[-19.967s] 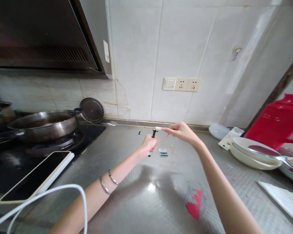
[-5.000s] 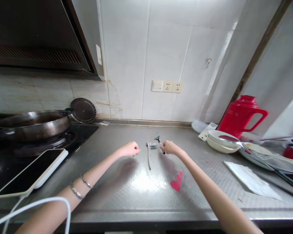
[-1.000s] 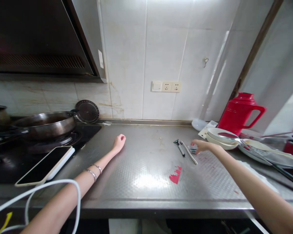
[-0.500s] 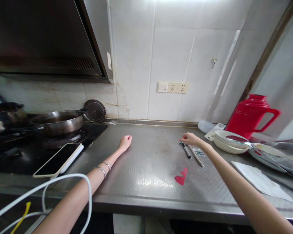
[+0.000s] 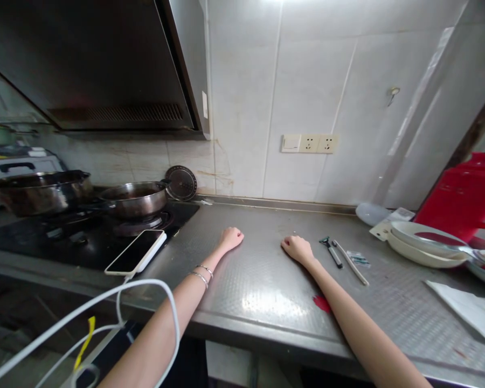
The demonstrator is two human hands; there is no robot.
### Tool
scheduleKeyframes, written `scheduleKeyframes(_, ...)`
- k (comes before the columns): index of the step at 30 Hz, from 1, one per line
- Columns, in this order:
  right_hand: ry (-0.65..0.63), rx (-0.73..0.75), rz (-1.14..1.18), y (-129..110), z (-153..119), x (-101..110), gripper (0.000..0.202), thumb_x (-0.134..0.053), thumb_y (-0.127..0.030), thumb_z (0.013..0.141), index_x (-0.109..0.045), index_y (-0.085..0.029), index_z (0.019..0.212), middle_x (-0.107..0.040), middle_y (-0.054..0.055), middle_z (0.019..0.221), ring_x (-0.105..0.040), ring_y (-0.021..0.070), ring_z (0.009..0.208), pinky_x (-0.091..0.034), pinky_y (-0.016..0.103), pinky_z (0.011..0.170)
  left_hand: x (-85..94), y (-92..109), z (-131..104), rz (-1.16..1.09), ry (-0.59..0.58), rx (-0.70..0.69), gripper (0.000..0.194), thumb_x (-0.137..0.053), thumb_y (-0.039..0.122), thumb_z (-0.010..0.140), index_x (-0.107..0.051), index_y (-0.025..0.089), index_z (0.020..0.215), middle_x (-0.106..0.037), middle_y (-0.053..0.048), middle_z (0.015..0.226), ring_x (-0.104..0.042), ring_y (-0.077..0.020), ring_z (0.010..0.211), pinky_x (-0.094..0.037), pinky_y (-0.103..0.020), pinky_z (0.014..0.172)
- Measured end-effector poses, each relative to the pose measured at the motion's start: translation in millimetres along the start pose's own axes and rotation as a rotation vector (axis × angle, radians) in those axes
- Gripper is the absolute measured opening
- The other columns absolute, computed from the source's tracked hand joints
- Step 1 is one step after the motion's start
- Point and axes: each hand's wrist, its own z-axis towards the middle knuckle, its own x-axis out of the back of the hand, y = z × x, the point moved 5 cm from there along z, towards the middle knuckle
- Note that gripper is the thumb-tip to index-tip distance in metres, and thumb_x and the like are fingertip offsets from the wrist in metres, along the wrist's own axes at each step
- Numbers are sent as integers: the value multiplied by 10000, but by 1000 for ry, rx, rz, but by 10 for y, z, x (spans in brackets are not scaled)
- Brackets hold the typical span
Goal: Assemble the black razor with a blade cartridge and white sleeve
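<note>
My left hand point(image 5: 231, 237) rests on the steel counter point(image 5: 262, 264), its fingers curled into a fist with nothing visible in it. Across from it, my right hand point(image 5: 298, 249) also lies closed on the counter, and nothing shows in its fingers. Just right of that hand are a razor point(image 5: 332, 252) with a dark handle, a thin silvery stick-like piece point(image 5: 351, 262) and a small clear packet with green items point(image 5: 359, 258). A red patch point(image 5: 321, 303) on the counter is partly covered by my right forearm.
A phone point(image 5: 136, 252) with a white cable point(image 5: 105, 291) lies at the stove's edge. Pans point(image 5: 139, 200) stand on the stove point(image 5: 89, 229). At right are stacked dishes point(image 5: 424, 253), a white cloth or paper point(image 5: 469, 307) and a red thermos flask point(image 5: 461, 196).
My right hand has moved left, away from the razor, and come down on the counter nearer my left hand. The view has turned left; my left hand remains closed.
</note>
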Motion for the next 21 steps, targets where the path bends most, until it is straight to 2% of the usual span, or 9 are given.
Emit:
scheduleKeyframes(5,5,6,7,15,-19,8,415,-312,-360,862,-685,-192,791,-682,122,861,-627,215,819,-407,252,644,17,18,-22,45,-34,-16,326,-403,318,786,-700,191,742,-687,-117,854,-613,-213,804,-395,-286,686)
scheduleKeyframes(21,-23,-14,20,3,-19,46,406,-322,-356,871,-681,-181,797,-685,123,876,-628,216,838,-399,249,653,32,41,-25,99,-46,-38,342,-381,333,821,-695,212,760,-689,-105,854,-620,-208,801,-398,-276,676)
